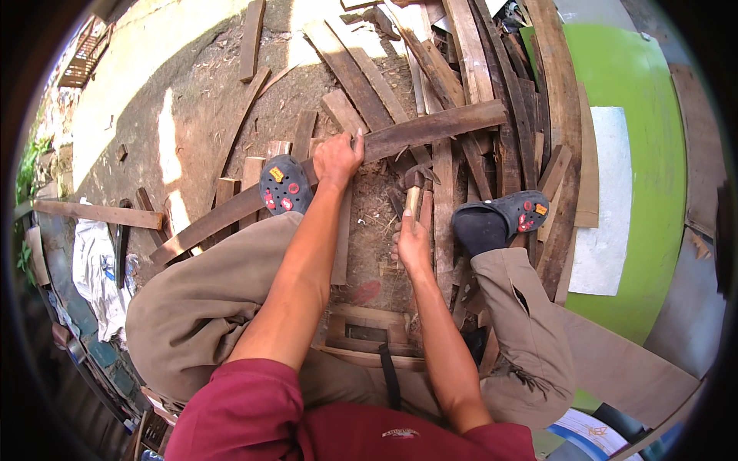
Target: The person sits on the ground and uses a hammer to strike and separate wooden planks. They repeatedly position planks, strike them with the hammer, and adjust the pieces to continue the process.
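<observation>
A long dark wooden plank (434, 127) lies slantwise in front of me, its right end resting over the wood pile. Around its near edge, close to my left clog, my left hand (337, 159) is closed. My right hand (413, 246) grips the wooden handle of a claw hammer (413, 201), whose head is just below the plank and apart from my left hand. My left foot, in a grey clog (284, 187), presses against or on the plank; exactly which I cannot tell.
Loose boards (350, 73) lie scattered on the dirt ground, with a dense wood pile (500, 77) to the right. My right clog (519, 211) rests among the boards. A green panel (646, 184) bearing a white sheet (607, 200) stands further right. White cloth (100, 269) lies at left.
</observation>
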Available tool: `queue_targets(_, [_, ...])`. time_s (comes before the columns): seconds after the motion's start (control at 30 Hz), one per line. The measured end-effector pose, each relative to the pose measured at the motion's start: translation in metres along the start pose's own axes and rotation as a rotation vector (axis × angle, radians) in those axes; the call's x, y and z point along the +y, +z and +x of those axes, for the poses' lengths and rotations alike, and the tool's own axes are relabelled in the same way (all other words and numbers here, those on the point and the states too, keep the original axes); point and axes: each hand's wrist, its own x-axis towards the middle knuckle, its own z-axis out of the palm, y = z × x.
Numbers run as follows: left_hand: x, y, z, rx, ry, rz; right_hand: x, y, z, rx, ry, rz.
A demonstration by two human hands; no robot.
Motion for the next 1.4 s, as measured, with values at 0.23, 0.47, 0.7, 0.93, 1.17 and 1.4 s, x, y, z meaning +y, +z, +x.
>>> queue_targets(0.23, [-0.004, 0.007, -0.001, 0.104, 0.064, -0.043, -0.051, -0.001, -0.025, -0.294, 0.174, 0.193])
queue_targets(0.47, [0.001, -0.003, -0.002, -0.034, 0.016, 0.006, -0.107, -0.011, -0.003, -0.496, 0.197, 0.386])
queue_targets(0.7, [-0.002, -0.002, -0.001, -0.03, 0.006, 0.0, -0.133, -0.01, -0.029, -0.508, 0.026, 0.433])
queue_targets(0.93, [-0.003, 0.002, -0.002, -0.015, 0.02, -0.001, -0.123, 0.017, -0.021, -0.072, -0.606, 0.05])
queue_targets(1.17, [-0.002, 0.002, 0.001, -0.006, 0.025, -0.013, -0.166, -0.018, 0.045, 0.62, -0.835, -0.435])
queue_targets(1.4, [-0.005, 0.005, 0.0, -0.002, 0.028, -0.007, -0.182, -0.005, 0.071, 0.636, -0.863, -0.352])
